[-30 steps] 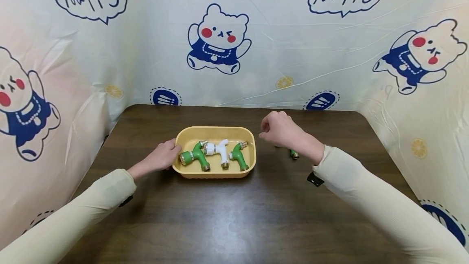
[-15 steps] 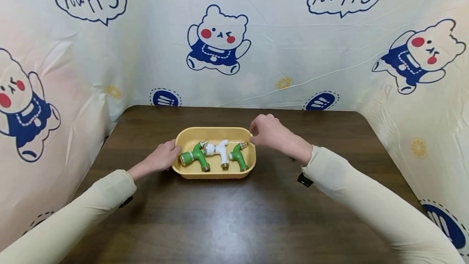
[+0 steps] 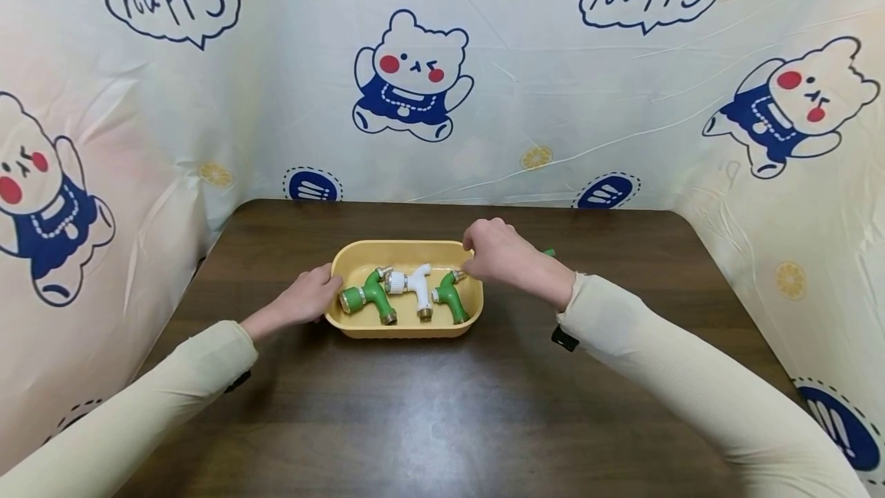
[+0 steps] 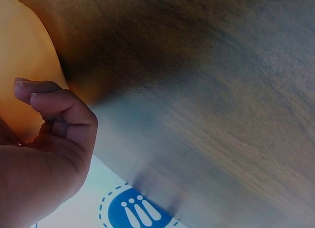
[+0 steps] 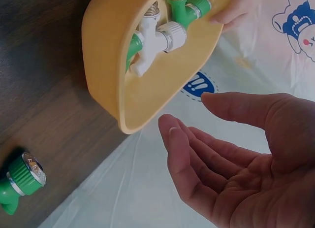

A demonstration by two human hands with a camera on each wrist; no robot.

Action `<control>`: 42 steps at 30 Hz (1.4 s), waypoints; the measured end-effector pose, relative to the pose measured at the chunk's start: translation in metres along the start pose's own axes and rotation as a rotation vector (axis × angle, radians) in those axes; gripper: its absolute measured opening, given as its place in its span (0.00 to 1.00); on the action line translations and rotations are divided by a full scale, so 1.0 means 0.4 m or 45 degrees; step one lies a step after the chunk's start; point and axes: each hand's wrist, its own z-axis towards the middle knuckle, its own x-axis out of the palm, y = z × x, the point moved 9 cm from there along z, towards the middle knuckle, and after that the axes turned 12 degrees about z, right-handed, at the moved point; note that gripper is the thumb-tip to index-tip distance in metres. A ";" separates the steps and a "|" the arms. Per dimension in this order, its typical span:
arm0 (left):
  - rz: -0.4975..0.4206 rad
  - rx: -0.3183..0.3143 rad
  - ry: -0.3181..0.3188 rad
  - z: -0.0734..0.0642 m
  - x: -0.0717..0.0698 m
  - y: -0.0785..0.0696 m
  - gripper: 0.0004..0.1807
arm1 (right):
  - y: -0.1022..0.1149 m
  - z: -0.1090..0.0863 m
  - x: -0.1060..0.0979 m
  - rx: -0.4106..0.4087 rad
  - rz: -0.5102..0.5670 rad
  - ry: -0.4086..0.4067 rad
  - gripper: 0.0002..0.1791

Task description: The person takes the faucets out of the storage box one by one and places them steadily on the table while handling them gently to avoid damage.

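Note:
A yellow plastic basin (image 3: pixel 387 250) stands on the table with three taps in it. On its left lies a green tap (image 3: pixel 376 297), in the middle a white tap (image 3: pixel 420 292), on the right a smaller green tap (image 3: pixel 451 300). My left hand (image 3: pixel 313 295) grips the basin's left end, its fingers curled at the wall in the left wrist view. My right hand (image 3: pixel 499 253) hovers at the right rim, thumb and fingers apart around nothing in the right wrist view. Another green tap (image 5: pixel 22 181) lies on the table, mostly hidden behind my right forearm in the head view.
The dark wooden table (image 3: pixel 415 421) has rounded far corners. A printed curtain (image 3: pixel 512 98) with bears and lettering closes off the back and both sides.
My right hand has moved left, from beside the basin to its right rim. The left hand, the basin and the taps in it stay in place.

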 end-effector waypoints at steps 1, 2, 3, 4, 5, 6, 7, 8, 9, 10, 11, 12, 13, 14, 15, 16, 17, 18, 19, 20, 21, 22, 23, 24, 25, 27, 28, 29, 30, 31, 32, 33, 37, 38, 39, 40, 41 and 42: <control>-0.001 0.000 -0.001 0.000 -0.001 0.000 0.23 | 0.001 0.001 0.001 0.002 0.000 0.001 0.14; -0.002 -0.001 -0.002 0.000 -0.001 -0.001 0.23 | 0.001 0.002 0.002 0.005 0.000 0.006 0.14; -0.002 -0.002 0.000 0.000 -0.002 -0.001 0.23 | 0.001 0.004 0.003 0.009 0.001 0.008 0.14; -0.002 -0.002 0.001 0.000 -0.002 -0.001 0.23 | 0.001 0.005 0.005 0.012 0.001 0.012 0.13; -0.003 -0.005 0.003 0.000 -0.001 0.001 0.23 | 0.001 0.007 0.006 0.014 -0.001 0.015 0.12; -0.001 -0.008 0.005 0.000 0.000 0.002 0.23 | 0.001 0.008 0.007 0.014 -0.004 0.017 0.10; 0.000 -0.010 0.008 0.001 0.001 0.004 0.23 | 0.001 0.009 0.008 0.014 -0.006 0.018 0.08; 0.002 -0.012 0.010 0.001 0.002 0.005 0.24 | 0.002 0.011 0.011 0.013 -0.010 0.023 0.06; 0.003 -0.012 0.013 0.002 0.003 0.006 0.24 | 0.002 0.013 0.013 0.010 -0.011 0.026 0.07; 0.005 -0.013 0.015 0.002 0.004 0.008 0.24 | 0.002 0.014 0.015 0.008 -0.012 0.031 0.11; 0.006 -0.015 0.016 0.002 0.005 0.009 0.24 | 0.002 0.016 0.017 0.005 -0.013 0.034 0.15; 0.006 -0.014 0.017 0.002 0.005 0.008 0.23 | 0.003 0.016 0.019 0.000 -0.013 0.037 0.19; 0.006 -0.013 0.017 0.002 0.005 0.007 0.23 | 0.004 0.017 0.021 -0.001 -0.012 0.042 0.23; 0.007 -0.014 0.017 0.002 0.004 0.007 0.23 | 0.005 0.019 0.024 -0.002 -0.012 0.049 0.26; 0.006 -0.012 0.015 0.002 0.004 0.007 0.23 | 0.004 0.020 0.026 0.002 -0.011 0.053 0.27; 0.007 -0.013 0.012 0.002 0.004 0.007 0.23 | 0.004 0.020 0.027 0.006 -0.013 0.055 0.28; 0.006 -0.011 0.010 0.003 0.003 0.006 0.22 | 0.005 0.021 0.029 0.008 -0.016 0.058 0.29; 0.006 -0.010 0.008 0.003 0.003 0.006 0.22 | 0.005 0.022 0.031 0.011 -0.020 0.060 0.29; 0.007 -0.008 0.005 0.003 0.002 0.005 0.22 | 0.005 0.024 0.033 0.016 -0.023 0.064 0.29; 0.007 -0.006 0.002 0.003 0.002 0.004 0.22 | 0.005 0.025 0.036 0.017 -0.029 0.067 0.29; 0.006 -0.003 0.001 0.003 0.002 0.003 0.22 | 0.005 0.026 0.038 0.018 -0.035 0.070 0.28; 0.006 -0.004 0.000 0.002 0.001 0.002 0.22 | 0.005 0.027 0.040 0.018 -0.040 0.073 0.28; 0.007 -0.004 0.001 0.001 0.001 0.002 0.22 | 0.005 0.029 0.042 0.019 -0.043 0.077 0.28; 0.007 -0.006 0.002 0.001 0.001 0.001 0.22 | 0.005 0.030 0.044 0.019 -0.049 0.081 0.27; 0.008 -0.007 0.004 0.001 0.002 0.002 0.22 | 0.004 0.032 0.045 0.021 -0.052 0.085 0.27; 0.008 -0.013 0.009 0.003 0.004 0.006 0.23 | 0.003 0.036 0.047 0.027 -0.059 0.091 0.26; 0.006 -0.018 0.011 0.004 0.004 0.008 0.23 | 0.002 0.038 0.048 0.032 -0.062 0.097 0.26; 0.004 -0.018 0.015 0.005 0.005 0.009 0.23 | 0.002 0.040 0.049 0.036 -0.067 0.102 0.26; 0.000 -0.018 0.017 0.006 0.005 0.011 0.23 | 0.001 0.042 0.050 0.039 -0.070 0.107 0.26; -0.004 -0.011 0.020 0.006 0.006 0.011 0.23 | 0.001 0.044 0.051 0.044 -0.072 0.112 0.25; -0.009 -0.003 0.022 0.006 0.006 0.011 0.23 | 0.000 0.046 0.052 0.051 -0.073 0.117 0.25; -0.013 0.008 0.025 0.006 0.006 0.010 0.23 | -0.001 0.049 0.054 0.056 -0.073 0.121 0.25; -0.037 0.068 0.020 0.013 0.010 0.017 0.25 | -0.005 0.059 0.062 0.080 -0.068 0.144 0.23; -0.036 0.061 0.020 0.013 0.009 0.018 0.24 | -0.005 0.061 0.065 0.084 -0.070 0.153 0.23; -0.035 0.051 0.021 0.013 0.010 0.020 0.24 | -0.005 0.063 0.067 0.086 -0.073 0.160 0.23; -0.034 0.040 0.019 0.013 0.010 0.021 0.24 | -0.005 0.065 0.070 0.089 -0.076 0.169 0.23; -0.018 -0.005 0.030 0.005 0.006 0.010 0.24 | -0.004 0.066 0.073 0.092 -0.081 0.178 0.23; -0.014 -0.012 0.030 0.006 0.006 0.011 0.24 | -0.004 0.068 0.075 0.097 -0.087 0.185 0.23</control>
